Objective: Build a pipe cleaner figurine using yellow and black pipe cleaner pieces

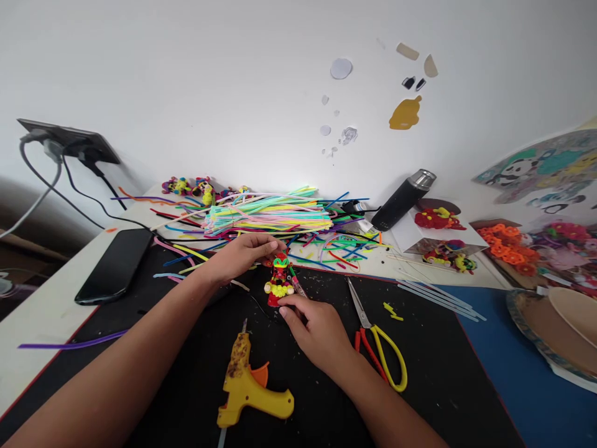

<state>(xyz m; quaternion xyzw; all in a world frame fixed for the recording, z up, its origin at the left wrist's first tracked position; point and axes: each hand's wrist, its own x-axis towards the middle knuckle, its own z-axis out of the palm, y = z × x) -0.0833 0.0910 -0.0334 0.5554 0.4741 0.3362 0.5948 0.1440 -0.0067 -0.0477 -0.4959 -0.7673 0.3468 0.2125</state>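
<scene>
One yellow plastic glue gun with an orange trigger (242,389) lies nearest, nozzle pointing away, on a black mat (186,386). Right of it rests one pair of metal scissors with yellow and red handles (365,322), blades pointing away, and beyond their handles a few short yellow fuzzy scraps (394,312), too close together to count surely.

Between the two hands is one small red, yellow and green fuzzy figure (280,290), upright above the mat. The right hand (319,326) comes in from the lower right, fingers curled, thumb and forefinger at the figure's lower edge. The left hand (245,252) — its forearm stretched long from the lower left — pinches the figure's top between thumb and fingertips.

Farther off, one black smartphone (114,264) lies at the left, and several translucent pale sticks (441,298) at the right. Behind the hands sits one thick bundle of pastel pipe cleaners (268,214) — strands uncountable — with one black bottle with a silver cap (398,205) leaning to its right, before the white wall (209,93).
</scene>
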